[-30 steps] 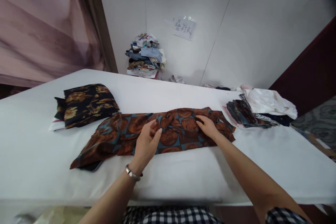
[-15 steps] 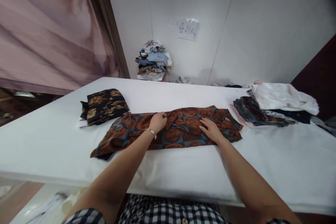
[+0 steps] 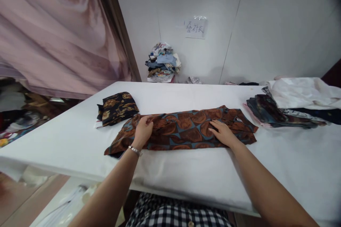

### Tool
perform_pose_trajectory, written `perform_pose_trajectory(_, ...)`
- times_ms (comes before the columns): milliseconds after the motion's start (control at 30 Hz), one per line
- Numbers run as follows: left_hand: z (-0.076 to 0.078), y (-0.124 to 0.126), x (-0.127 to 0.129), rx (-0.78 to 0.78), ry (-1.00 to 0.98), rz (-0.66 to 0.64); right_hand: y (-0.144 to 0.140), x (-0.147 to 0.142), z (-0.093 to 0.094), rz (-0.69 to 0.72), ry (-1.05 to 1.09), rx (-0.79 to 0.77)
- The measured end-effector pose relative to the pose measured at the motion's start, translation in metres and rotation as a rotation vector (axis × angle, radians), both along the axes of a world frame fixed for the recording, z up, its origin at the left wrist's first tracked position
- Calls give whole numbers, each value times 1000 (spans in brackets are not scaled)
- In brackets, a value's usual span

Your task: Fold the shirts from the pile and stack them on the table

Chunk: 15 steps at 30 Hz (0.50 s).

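Note:
A brown shirt (image 3: 186, 131) with a blue-grey geometric print lies folded into a long strip across the white table. Its right end shows a small pale label. My left hand (image 3: 144, 131), with a bracelet at the wrist, rests on the left part of the shirt; its fingers are bent, with the thumb a little apart from them. On the right half, my right hand (image 3: 222, 133) lies flat with fingers spread. A dark flat object (image 3: 117, 155) peeks out from under the shirt's lower left corner.
A folded black garment with golden flowers (image 3: 119, 109) lies at the left, close to the shirt. Stacked clothes (image 3: 282, 113) with a white garment (image 3: 306, 93) on top stand at the right. Behind the white table (image 3: 191, 170) rises a clothes pile (image 3: 163, 64) against the wall.
My left hand has slid left along the shirt, and the cloth in its middle now lies flatter. My right hand stays on the right half. The view has shifted slightly.

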<state>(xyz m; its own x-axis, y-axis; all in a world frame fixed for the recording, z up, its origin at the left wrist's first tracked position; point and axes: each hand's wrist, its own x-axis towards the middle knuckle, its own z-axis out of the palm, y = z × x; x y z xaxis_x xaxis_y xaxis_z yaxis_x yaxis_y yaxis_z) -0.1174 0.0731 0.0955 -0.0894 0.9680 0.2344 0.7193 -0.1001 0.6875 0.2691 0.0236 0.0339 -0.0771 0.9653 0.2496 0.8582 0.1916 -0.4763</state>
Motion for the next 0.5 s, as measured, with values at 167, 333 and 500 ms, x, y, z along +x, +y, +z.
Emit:
perform_pose_trajectory(167,5,4,20,-143,369,-404,-2,2,0,25,-43,-5)
perform_pose_trajectory(333,2,-2,17,-201,454,-492,0,3,-3,48,-34,14)
perform_pose_trajectory(500,-7,7,2,-5,511,-452,2,1,1,32,-34,-2)
